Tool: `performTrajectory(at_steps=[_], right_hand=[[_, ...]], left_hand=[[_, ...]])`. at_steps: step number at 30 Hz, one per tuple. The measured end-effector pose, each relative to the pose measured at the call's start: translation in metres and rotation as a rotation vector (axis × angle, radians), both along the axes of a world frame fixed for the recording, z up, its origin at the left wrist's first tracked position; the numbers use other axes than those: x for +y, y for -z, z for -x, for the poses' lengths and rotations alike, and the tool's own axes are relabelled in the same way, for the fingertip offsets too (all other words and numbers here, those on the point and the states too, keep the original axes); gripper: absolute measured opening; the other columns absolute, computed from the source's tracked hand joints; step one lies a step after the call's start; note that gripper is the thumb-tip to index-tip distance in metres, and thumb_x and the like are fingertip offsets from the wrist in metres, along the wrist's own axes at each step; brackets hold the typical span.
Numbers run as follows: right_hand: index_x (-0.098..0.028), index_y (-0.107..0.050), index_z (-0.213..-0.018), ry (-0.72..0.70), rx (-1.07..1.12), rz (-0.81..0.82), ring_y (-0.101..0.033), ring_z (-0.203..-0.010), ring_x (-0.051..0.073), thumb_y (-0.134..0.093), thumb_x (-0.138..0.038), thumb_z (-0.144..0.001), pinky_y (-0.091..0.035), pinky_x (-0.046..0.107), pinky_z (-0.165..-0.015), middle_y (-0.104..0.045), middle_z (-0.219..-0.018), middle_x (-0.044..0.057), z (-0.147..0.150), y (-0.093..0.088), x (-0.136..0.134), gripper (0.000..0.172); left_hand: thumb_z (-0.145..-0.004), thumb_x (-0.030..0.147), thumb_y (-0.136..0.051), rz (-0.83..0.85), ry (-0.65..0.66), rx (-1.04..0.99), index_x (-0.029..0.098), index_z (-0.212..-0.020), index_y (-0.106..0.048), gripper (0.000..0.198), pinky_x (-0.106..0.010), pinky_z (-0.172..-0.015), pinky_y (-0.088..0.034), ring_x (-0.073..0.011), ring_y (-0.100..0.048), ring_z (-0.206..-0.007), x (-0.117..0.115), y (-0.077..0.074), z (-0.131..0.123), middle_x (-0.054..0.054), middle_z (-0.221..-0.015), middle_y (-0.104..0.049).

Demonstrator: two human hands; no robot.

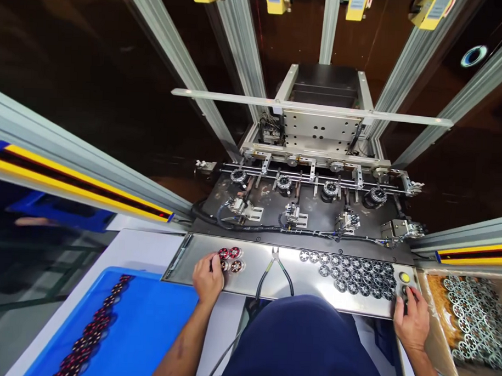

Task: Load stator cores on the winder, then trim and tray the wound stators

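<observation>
My left hand [209,278] is at the left end of the metal tray [289,277], fingers curled together around a small dark thing that I cannot make out. Beside its fingertips lie several wound motor cores, red ones [234,252] behind and a copper-coloured one [236,266] in front. My right hand [411,320] is at the tray's right end, thumb and forefinger apart, with fingertips by the small control buttons. A yellow button [404,277] shows just beyond them. Left of this hand, several bare metal cores [356,276] lie in rows. Green-handled cutters [275,265] lie mid-tray.
Behind the tray stands a machine bed [270,210] with several round fixtures [284,182]. Yellow light-curtain bars [82,183] flank it. A blue bin [147,316] at left holds dark red cores [91,333]; a lined box [439,321] at right holds metal cores [477,319].
</observation>
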State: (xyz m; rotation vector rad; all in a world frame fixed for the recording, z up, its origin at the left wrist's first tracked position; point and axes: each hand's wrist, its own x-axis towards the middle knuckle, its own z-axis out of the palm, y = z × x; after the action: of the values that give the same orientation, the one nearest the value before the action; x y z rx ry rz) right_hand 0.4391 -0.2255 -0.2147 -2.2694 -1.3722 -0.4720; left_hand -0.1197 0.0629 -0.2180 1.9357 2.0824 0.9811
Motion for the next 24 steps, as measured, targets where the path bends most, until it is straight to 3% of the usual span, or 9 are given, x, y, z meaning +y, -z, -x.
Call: performTrajectory(at_steps=[12, 24], right_hand=[[-0.008, -0.062, -0.132, -0.018, 0.006, 0.000, -0.059, -0.113, 0.036, -0.046, -0.045, -0.100, -0.050, 0.050, -0.091, -0.061, -0.127, 0.024, -0.0022, 0.0011, -0.0011, 0.051], [-0.008, -0.064, -0.131, 0.002, 0.014, -0.003, -0.062, -0.114, 0.038, -0.049, -0.041, -0.098, -0.052, 0.054, -0.094, -0.062, -0.128, 0.025, 0.0006, 0.0002, -0.0013, 0.049]], left_hand=[[-0.099, 0.037, -0.041, 0.002, 0.003, -0.021, 0.019, -0.099, -0.067, 0.032, -0.042, -0.095, -0.045, -0.0282, -0.064, -0.102, -0.0003, 0.0046, 0.0024, -0.014, -0.105, -0.072], [-0.102, 0.043, -0.039, 0.004, 0.011, -0.032, 0.018, -0.099, -0.066, 0.037, -0.045, -0.097, -0.046, -0.0270, -0.064, -0.102, -0.0004, 0.0037, 0.0014, -0.013, -0.105, -0.071]])
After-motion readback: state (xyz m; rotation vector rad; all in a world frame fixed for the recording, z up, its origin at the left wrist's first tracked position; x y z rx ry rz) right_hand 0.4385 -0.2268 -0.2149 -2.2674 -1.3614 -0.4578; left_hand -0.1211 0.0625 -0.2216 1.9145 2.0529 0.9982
